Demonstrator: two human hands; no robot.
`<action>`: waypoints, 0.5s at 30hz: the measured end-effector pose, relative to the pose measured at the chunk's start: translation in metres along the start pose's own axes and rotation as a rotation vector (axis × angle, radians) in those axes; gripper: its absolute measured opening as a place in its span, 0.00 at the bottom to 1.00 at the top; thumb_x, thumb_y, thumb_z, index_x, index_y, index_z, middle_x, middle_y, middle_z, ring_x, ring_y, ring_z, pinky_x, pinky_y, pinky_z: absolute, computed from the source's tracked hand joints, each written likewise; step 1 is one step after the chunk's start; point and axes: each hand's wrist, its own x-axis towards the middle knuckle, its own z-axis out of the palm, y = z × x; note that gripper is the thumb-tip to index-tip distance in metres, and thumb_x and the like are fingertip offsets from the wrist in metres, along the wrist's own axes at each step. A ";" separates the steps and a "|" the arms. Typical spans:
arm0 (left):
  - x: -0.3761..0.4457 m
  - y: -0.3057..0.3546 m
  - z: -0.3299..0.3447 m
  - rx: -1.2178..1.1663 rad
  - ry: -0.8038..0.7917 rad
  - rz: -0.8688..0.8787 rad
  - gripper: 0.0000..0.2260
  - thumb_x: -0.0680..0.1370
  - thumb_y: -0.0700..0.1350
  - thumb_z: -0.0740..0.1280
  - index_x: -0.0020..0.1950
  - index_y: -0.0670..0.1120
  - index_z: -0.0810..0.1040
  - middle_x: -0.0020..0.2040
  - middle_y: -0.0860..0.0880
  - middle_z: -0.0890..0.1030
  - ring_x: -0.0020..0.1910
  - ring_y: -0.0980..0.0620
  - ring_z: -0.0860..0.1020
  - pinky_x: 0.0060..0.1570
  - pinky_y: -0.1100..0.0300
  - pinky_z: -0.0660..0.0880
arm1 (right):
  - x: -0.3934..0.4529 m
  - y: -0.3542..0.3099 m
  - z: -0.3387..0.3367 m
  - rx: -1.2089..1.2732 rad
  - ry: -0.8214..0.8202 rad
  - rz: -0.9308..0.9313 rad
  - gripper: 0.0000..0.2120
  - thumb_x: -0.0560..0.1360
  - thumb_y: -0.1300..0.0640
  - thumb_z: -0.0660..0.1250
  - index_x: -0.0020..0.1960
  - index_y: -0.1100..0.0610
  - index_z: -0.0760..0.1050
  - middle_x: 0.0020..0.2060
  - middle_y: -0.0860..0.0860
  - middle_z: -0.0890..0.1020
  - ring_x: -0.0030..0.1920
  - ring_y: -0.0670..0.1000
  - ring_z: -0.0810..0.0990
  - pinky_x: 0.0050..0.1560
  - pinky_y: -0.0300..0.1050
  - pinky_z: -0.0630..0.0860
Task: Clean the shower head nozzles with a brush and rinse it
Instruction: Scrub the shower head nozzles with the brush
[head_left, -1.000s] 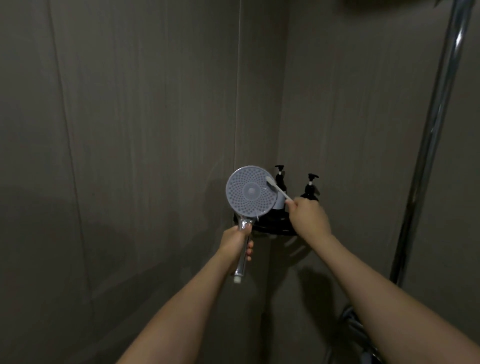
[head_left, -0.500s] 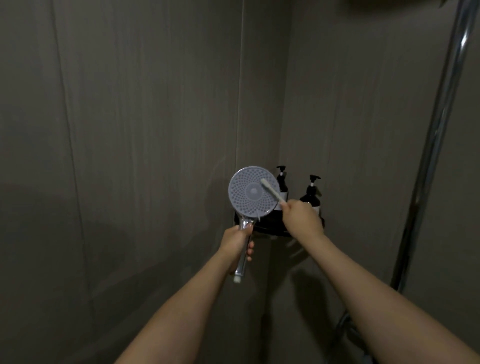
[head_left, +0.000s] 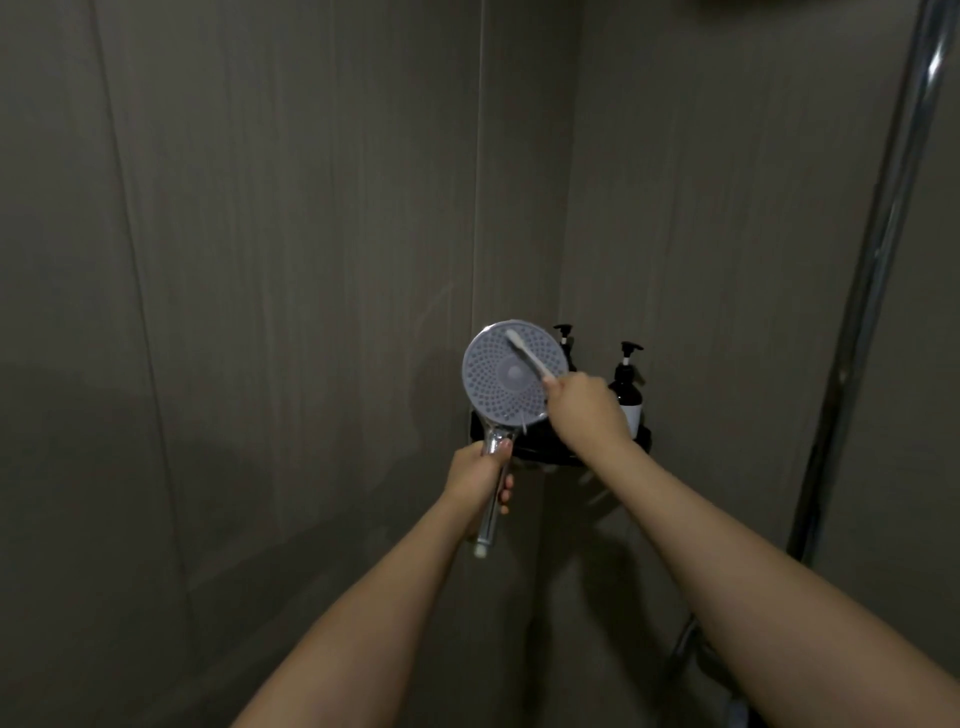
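The left hand (head_left: 480, 475) grips the shower head (head_left: 506, 374) handle; the right hand (head_left: 587, 410) pinches the brush (head_left: 527, 355), bristles near 12 o'clock. Scrub in short, light strokes across every nozzle ring.

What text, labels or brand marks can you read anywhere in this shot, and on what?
No text can be read.
Right pump bottle: a pale label on its front, too small and blurred to read.
Left pump bottle: mostly hidden behind the shower head; no label shows.
Shower head, toothbrush and chrome riser pipe: no markings visible.
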 end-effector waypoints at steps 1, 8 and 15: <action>-0.001 -0.001 0.000 0.003 -0.001 -0.002 0.12 0.79 0.47 0.60 0.36 0.46 0.69 0.27 0.46 0.70 0.19 0.54 0.67 0.21 0.67 0.65 | 0.000 0.000 -0.001 0.008 -0.014 0.001 0.19 0.81 0.50 0.52 0.48 0.62 0.76 0.35 0.55 0.76 0.36 0.55 0.76 0.35 0.47 0.74; -0.006 -0.008 0.003 -0.056 0.034 0.012 0.12 0.79 0.46 0.60 0.36 0.45 0.68 0.26 0.46 0.70 0.19 0.53 0.66 0.20 0.66 0.65 | -0.007 0.018 0.000 -0.109 -0.045 -0.038 0.16 0.80 0.53 0.53 0.48 0.61 0.76 0.38 0.56 0.78 0.38 0.56 0.77 0.31 0.44 0.69; -0.017 -0.002 0.003 -0.123 0.061 0.001 0.11 0.79 0.46 0.61 0.37 0.46 0.68 0.27 0.46 0.70 0.21 0.52 0.67 0.20 0.66 0.66 | -0.024 0.043 -0.005 -0.279 -0.096 -0.086 0.17 0.80 0.50 0.54 0.46 0.60 0.76 0.34 0.53 0.75 0.34 0.54 0.74 0.29 0.43 0.66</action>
